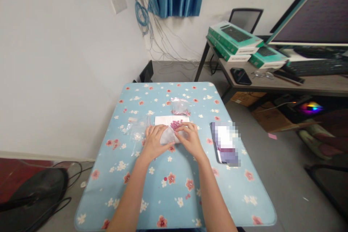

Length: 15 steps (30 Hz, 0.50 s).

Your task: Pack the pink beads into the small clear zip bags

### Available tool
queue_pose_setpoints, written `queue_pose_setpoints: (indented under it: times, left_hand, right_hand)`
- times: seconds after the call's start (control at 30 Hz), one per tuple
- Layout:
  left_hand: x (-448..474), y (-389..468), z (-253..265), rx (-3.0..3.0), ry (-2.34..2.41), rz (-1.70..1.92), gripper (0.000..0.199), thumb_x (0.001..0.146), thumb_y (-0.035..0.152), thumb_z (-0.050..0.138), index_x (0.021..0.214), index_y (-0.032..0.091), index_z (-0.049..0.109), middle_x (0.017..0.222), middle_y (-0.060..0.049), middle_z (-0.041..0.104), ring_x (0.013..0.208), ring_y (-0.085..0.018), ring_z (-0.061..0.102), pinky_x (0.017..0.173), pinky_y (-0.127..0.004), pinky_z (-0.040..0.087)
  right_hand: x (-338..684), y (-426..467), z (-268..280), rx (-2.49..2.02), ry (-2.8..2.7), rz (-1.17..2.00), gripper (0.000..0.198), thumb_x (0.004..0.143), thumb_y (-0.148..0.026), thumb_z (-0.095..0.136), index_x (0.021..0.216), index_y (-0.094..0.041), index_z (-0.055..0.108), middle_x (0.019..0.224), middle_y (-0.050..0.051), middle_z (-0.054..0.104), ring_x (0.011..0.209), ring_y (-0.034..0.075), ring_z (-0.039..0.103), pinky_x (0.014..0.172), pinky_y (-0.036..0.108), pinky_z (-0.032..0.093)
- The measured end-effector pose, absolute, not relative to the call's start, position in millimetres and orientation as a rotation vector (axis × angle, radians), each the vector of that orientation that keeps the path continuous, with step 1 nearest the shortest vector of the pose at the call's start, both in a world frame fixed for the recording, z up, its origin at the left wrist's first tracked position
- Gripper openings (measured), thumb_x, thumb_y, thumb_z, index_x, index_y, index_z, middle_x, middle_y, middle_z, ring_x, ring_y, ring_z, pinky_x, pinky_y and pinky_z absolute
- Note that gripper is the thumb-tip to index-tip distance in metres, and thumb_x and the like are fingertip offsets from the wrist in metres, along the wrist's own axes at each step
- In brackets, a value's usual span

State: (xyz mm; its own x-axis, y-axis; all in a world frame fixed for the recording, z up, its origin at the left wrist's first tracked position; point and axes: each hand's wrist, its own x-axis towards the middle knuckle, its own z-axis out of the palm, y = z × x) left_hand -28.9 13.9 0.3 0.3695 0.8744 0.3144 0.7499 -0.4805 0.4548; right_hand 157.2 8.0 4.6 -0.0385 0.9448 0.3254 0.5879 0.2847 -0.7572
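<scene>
A small pile of pink-purple beads [176,124] lies on a white sheet [161,119] on the table. My left hand [155,141] rests over the sheet's left edge, thumb apart from the fingers, with nothing visible in its grasp. At the right edge, my right hand [189,136] has its thumb and index fingertips close together beside the beads. Whatever is between those tips is too small to make out. Just beyond the sheet is a clear bag [181,106] with some pinkish pieces along its near edge. Left of my left hand are crumpled clear plastic bags [136,128].
A blue flowered tabletop [168,203] carries everything near me. On its right lies a phone [224,143] with a blurred screen. A desk [312,83] to the right holds green keyboard boxes [233,38], a dark phone [240,76] and a monitor [312,14]. A wall stands close on the left.
</scene>
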Motion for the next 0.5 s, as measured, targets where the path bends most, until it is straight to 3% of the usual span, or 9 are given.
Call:
queue_pose_setpoints:
  times: [0.2, 0.5]
  left_hand:
    - [-28.6, 14.8, -2.3, 2.391, 1.452, 0.768, 0.055, 0.074, 0.048, 0.066, 0.121, 0.024, 0.051, 0.119, -0.008, 0.059, 0.112, -0.027, 0.051, 0.104, -0.047, 0.025]
    - [-30.5, 16.1, -5.2, 2.412, 1.455, 0.777, 0.056, 0.073, 0.047, 0.068, 0.121, 0.023, 0.052, 0.119, -0.007, 0.06, 0.11, -0.026, 0.051, 0.103, -0.046, 0.027]
  right_hand:
    - [153.6, 9.1, 2.3, -1.388, -1.764, 0.587, 0.011, 0.083, -0.031, 0.06, 0.088, -0.026, 0.069, 0.104, 0.005, 0.062, 0.105, 0.025, 0.049, 0.096, 0.043, 0.033]
    - [173.3, 14.7, -15.2, -1.636, -1.647, 0.387, 0.016, 0.082, -0.03, 0.058, 0.091, -0.023, 0.07, 0.099, 0.007, 0.063, 0.099, 0.025, 0.05, 0.091, 0.041, 0.033]
